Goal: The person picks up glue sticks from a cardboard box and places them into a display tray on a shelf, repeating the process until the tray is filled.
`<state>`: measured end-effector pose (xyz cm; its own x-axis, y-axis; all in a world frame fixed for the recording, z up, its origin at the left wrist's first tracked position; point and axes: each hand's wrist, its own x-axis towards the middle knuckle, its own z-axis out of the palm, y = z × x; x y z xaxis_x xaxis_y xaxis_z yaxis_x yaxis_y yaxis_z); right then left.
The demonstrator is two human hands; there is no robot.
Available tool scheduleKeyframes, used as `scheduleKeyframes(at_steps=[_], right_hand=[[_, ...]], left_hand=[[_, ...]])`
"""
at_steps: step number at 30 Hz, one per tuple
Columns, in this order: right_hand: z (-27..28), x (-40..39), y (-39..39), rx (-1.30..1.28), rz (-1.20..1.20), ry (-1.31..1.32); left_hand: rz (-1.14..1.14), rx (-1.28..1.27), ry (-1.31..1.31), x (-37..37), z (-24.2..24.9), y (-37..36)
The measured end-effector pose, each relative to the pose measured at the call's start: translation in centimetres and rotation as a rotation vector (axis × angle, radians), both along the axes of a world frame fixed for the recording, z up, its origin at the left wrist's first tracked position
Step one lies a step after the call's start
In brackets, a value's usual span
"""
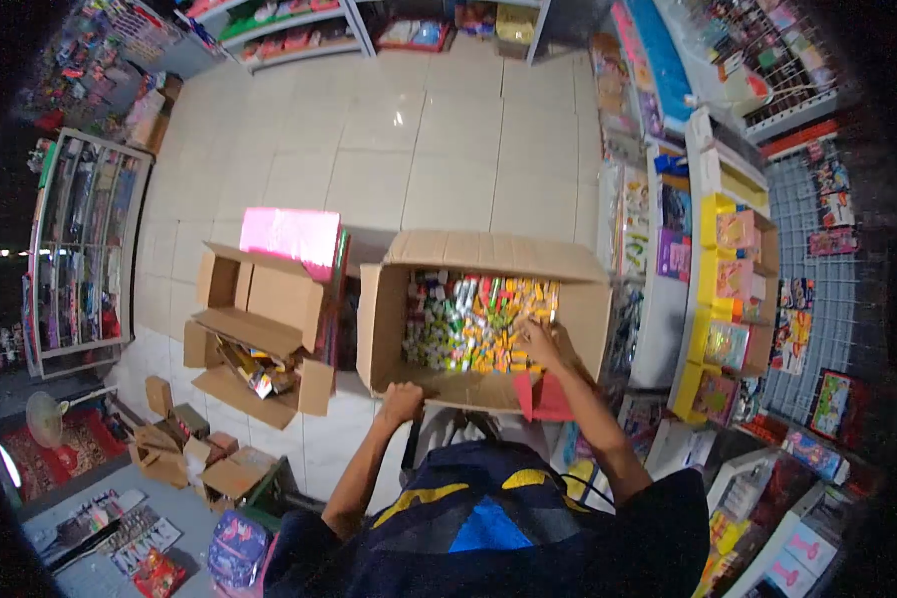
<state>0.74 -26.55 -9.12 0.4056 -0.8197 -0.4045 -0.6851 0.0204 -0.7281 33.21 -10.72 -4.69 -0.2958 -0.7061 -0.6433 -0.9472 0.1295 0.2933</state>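
A large open cardboard box (498,389) stands in front of me, holding many small colourful packets (468,319), green and white on the left, orange and yellow on the right. My left hand (403,402) is closed over the box's near left edge. Inside the box, at the right, my right hand (539,342) reaches down among the orange packets, its fingers bent together; what they hold, if anything, is too small to tell. A red piece (551,399) lies over the near right edge, beside my right forearm.
Left of the box are an open carton (314,389) with mixed items and a pink-topped stack (291,237). Shelves of goods (733,309) line the right side. A glass case (88,249) stands at far left, a fan (45,419) and small boxes (234,473) at lower left.
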Motion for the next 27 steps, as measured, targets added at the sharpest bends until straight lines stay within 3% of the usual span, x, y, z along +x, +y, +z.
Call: scheduleKeyframes(at_steps=[1,2,3,4,6,9,12,15,18,19,20,24,27], right_hand=[[-7.0,-0.5,0.8,0.101,-0.041,-0.106],[-7.9,0.1,0.5,0.244,-0.029,-0.047],[-13.1,-0.3,1.5,0.205,0.004,-0.059],[-13.9,0.4,1.5,0.261,0.052,0.144],[-13.2,2.3,1.5,0.301,0.084,0.128],[-16.5,4.6,2.8,0.437,-0.027,-0.096],[-19.6,7.5,2.6,0.406,0.267,0.243],[-16.0,9.6,3.4,0.347,0.064,0.306],[-20.3,11.2,5.4,0.306,-0.097,0.405],[-20.8,10.9,5.7,0.252,-0.048,0.368],[-13.4,12.0,3.4,0.307,0.028,0.399],[-18.9,11.4,6.0,0.227,-0.078,0.111],[-20.3,9.7,5.7,0.192,-0.146,-0.065]], left_hand=[[0.028,-0.011,0.014,-0.1,0.7,-0.2],[-0.004,0.002,-0.021,-0.4,1.9,-0.7],[0.012,0.021,-0.004,-0.6,3.5,-1.5],[0.028,0.04,0.012,-0.7,4.2,-1.8],[-0.007,0.05,-0.034,-0.6,2.5,-1.0],[0.026,0.034,-0.002,-0.6,3.1,-1.0],[0.032,0.049,-0.023,-0.6,3.0,-1.2],[-0.05,0.049,-0.069,-0.1,1.5,-0.2],[0.028,0.008,0.006,-0.4,3.0,-0.8],[0.025,0.007,0.005,-0.4,3.0,-0.9],[0.021,0.007,0.005,-0.5,3.0,-0.9],[0.134,-0.127,0.104,-0.6,2.2,-0.1],[0.038,0.001,0.021,-0.6,3.0,-1.0]])
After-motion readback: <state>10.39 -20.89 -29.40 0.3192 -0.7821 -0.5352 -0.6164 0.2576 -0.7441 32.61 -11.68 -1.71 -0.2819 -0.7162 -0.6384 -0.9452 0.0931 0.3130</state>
